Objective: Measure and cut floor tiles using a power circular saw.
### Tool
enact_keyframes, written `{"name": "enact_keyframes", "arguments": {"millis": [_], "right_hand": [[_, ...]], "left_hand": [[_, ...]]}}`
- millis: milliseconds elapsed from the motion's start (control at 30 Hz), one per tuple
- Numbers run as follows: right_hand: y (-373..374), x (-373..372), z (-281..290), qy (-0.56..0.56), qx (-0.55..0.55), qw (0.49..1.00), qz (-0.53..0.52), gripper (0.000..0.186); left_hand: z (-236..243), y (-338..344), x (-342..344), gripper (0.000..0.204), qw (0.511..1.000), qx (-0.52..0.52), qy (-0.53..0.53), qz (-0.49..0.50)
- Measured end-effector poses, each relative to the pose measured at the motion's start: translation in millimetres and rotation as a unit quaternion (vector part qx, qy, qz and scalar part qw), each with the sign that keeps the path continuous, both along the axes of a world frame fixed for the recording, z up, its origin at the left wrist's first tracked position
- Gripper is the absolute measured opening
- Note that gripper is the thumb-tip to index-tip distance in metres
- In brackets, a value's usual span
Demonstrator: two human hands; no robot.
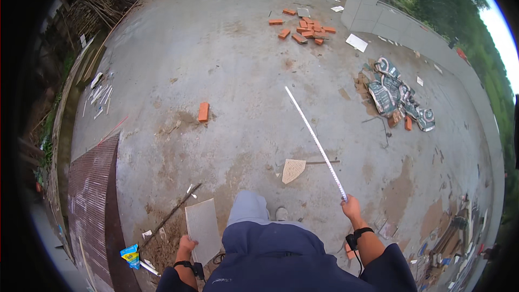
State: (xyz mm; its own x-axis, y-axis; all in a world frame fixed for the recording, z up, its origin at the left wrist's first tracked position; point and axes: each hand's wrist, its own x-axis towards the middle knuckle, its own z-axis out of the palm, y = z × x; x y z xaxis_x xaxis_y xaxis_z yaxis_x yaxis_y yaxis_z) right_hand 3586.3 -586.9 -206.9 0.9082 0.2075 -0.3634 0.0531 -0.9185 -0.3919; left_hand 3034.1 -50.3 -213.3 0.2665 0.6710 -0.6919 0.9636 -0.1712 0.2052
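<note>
In my right hand (351, 207) is a long white measuring tape blade (316, 139) with fine markings, its fingers closed round the near end. The blade runs stiff and straight, forward and to the left, over the concrete floor. At my left side, my left hand (186, 244) is closed at the lower left edge of a flat grey tile (203, 226) beside my leg. A small beige ribbed tile piece (293, 171) lies on the floor ahead of me, with a thin dark strip (323, 162) beside it.
One orange brick (203, 112) lies ahead on the left, and a brick pile (311, 30) farther off. Crumpled sacks (392, 89) lie at the right. A brown corrugated sheet (93, 200), a blue-yellow packet (130, 256) and a dark stick (172, 212) are on the left.
</note>
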Motion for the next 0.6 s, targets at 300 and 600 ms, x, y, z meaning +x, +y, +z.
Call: {"name": "enact_keyframes", "arguments": {"millis": [300,600], "right_hand": [[192,256,-11,0.046,0.029,0.998,-0.04,0.016],[385,393,-30,0.092,-0.092,0.987,-0.091,0.028]], "left_hand": [[-62,240,288,0.045,0.983,-0.12,0.119,-0.065],[-36,509,617,0.054,0.969,-0.074,0.15,-0.179]]}}
